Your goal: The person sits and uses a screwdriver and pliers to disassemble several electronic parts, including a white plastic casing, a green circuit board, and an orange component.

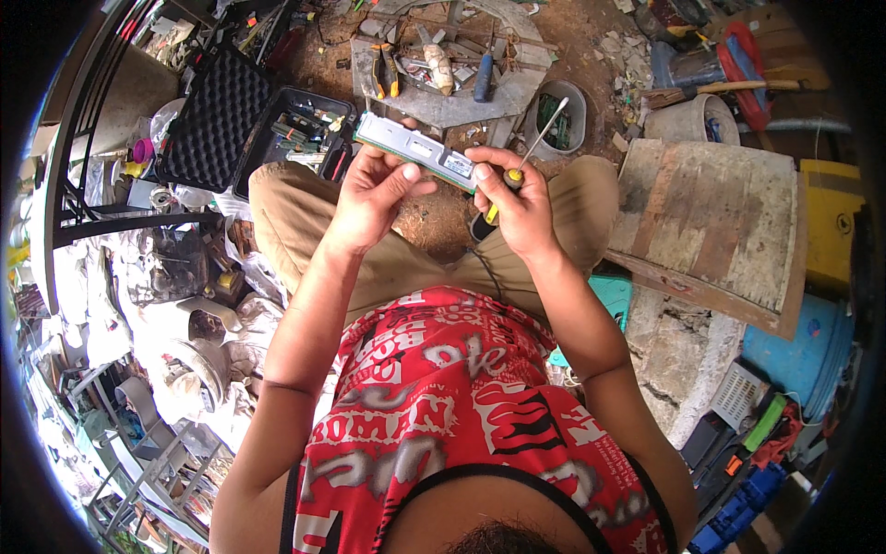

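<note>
A long memory module with a silver metal cover and green edge is held tilted above my lap, its left end higher. My left hand grips the left end, with thumb in front. My right hand pinches the right end and also holds a screwdriver with a yellow-and-black handle, its metal shaft pointing up to the right. Just beyond, on a grey slab on the dirt floor, lie orange-and-black pliers, a blue-handled tool and a tan-wrapped item.
An open black foam-lined case with green boards stands front-left. A grey bucket holds more boards beside my right knee. A weathered wooden board and blue container are at right. Piled scrap and white cloth crowd the left.
</note>
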Tool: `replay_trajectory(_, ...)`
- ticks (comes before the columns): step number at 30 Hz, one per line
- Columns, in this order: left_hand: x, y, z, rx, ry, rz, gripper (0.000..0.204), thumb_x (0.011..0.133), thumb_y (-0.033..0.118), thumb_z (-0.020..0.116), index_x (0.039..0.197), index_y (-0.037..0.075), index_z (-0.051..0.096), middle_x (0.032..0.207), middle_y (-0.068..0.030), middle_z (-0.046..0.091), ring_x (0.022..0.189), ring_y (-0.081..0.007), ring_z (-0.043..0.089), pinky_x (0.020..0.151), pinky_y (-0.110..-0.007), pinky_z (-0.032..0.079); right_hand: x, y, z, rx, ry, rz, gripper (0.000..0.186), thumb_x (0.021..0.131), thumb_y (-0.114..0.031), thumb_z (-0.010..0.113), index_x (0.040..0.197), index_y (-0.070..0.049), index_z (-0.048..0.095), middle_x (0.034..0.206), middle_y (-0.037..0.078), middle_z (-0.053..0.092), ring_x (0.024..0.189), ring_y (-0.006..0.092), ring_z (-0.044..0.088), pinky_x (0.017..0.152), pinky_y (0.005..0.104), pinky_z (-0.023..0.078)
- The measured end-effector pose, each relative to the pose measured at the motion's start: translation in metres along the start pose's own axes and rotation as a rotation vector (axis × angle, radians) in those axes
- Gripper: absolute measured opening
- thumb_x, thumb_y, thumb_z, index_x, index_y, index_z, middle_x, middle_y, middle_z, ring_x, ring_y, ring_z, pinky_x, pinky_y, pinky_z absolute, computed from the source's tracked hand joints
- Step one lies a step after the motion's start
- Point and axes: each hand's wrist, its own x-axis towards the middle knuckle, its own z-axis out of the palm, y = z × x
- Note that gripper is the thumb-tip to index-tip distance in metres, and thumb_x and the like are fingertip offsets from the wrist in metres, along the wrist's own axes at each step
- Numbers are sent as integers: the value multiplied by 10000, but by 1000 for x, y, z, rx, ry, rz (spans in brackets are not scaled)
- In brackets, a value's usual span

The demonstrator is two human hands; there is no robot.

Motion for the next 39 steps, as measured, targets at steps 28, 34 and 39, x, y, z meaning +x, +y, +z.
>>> replay_trajectory(28, -2, 27, 40, 943, -29, 339, 561, 638, 115, 837, 1156, 59, 629, 967, -102, 687, 909, -228, 668, 803, -319, 521, -11, -18, -23, 407, -84, 26, 336, 900, -147, 621, 1203, -77, 493, 728, 34, 560, 622, 122, 548, 551, 248, 440)
replay_trajectory(34, -3, 26, 39, 953, -14, 404, 571, 639, 106, 834, 1167, 56, 621, 985, -105, 689, 916, -229, 669, 816, -326, 518, -10, -18, -23, 400, -126, 49, 367, 927, -178, 583, 1265, -109, 457, 746, 11, 505, 665, 109, 480, 614, 259, 401)
replay_trajectory(39, -2, 27, 41, 924, -10, 382, 571, 643, 108, 833, 1170, 59, 618, 998, -103, 691, 937, -232, 669, 827, -329, 515, -8, -20, -24, 411, -133, 46, 368, 924, -183, 590, 1264, -117, 466, 746, 8, 501, 666, 103, 477, 610, 253, 389)
